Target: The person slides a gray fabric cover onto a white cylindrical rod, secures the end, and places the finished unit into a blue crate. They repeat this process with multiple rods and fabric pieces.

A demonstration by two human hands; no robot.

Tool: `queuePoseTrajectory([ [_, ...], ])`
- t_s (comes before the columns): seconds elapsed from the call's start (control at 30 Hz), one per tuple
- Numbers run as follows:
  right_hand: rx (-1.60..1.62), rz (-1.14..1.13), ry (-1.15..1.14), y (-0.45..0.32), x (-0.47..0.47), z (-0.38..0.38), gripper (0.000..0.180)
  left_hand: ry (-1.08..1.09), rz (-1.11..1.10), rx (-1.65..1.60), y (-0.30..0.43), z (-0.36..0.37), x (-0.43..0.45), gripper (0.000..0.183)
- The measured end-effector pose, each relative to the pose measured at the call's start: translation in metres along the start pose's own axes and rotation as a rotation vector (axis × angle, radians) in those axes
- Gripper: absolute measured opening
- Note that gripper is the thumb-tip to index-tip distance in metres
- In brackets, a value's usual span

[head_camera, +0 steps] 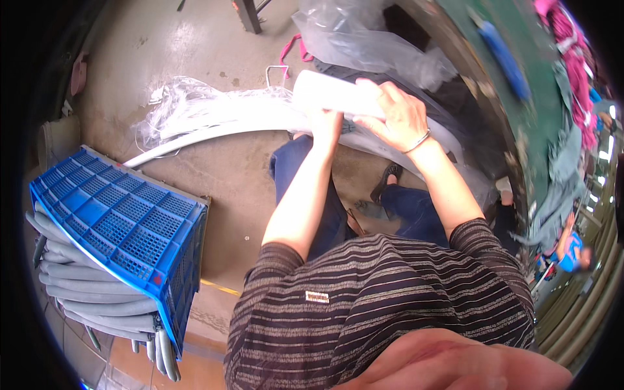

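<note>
An overexposed white object (336, 92), shaped like a roll or a thick folded bundle, is held up in front of me. My left hand (325, 122) grips its underside, and its fingers are mostly hidden behind it. Around the right end curls my right hand (397, 114), thumb below and fingers on top; a bracelet circles that wrist. Beneath and behind both hands lies a bright white surface (243, 109), too washed out to make out its material. Clear plastic film (183, 105) is crumpled over its left end, and a curved white tube (204, 134) runs along its near edge.
At left, a blue plastic crate (131, 204) holds several grey cloth-like rolls (102, 287). Translucent plastic sheeting (351, 44) lies ahead. Along the right, a green tabletop (512, 112) bears a blue-handled tool (504, 58), pink cloth (575, 73) and grey-green cloth (563, 170). Another person (570, 248) is beyond.
</note>
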State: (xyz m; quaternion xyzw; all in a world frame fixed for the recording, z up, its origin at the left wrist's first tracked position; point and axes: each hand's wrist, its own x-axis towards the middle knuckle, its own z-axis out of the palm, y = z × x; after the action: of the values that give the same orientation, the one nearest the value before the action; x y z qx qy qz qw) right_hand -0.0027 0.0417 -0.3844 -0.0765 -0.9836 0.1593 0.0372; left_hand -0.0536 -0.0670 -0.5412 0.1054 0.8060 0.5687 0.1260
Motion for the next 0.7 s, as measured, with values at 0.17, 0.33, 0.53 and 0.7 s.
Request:
queuePoseTrajectory([
  [0.17, 0.107, 0.169, 0.196, 0.005, -0.083, -0.043, 0.040, 0.101, 0.337, 0.120, 0.065, -0.021, -0.042, 0.041],
  [0.33, 0.134, 0.296, -0.091, 0.002, -0.139, -0.093, 0.045, -0.005, 0.388, 0.007, 0.097, -0.037, -0.092, 0.043],
  [0.53, 0.109, 0.207, -0.233, -0.021, -0.181, -0.116, 0.053, -0.047, 0.735, 0.124, 0.133, -0.037, -0.128, 0.038],
  [0.7, 0.355, 0.139, -0.050, -0.031, -0.202, -0.094, 0.060, -0.607, 0.554, -0.233, 0.141, -0.059, -0.175, 0.050],
])
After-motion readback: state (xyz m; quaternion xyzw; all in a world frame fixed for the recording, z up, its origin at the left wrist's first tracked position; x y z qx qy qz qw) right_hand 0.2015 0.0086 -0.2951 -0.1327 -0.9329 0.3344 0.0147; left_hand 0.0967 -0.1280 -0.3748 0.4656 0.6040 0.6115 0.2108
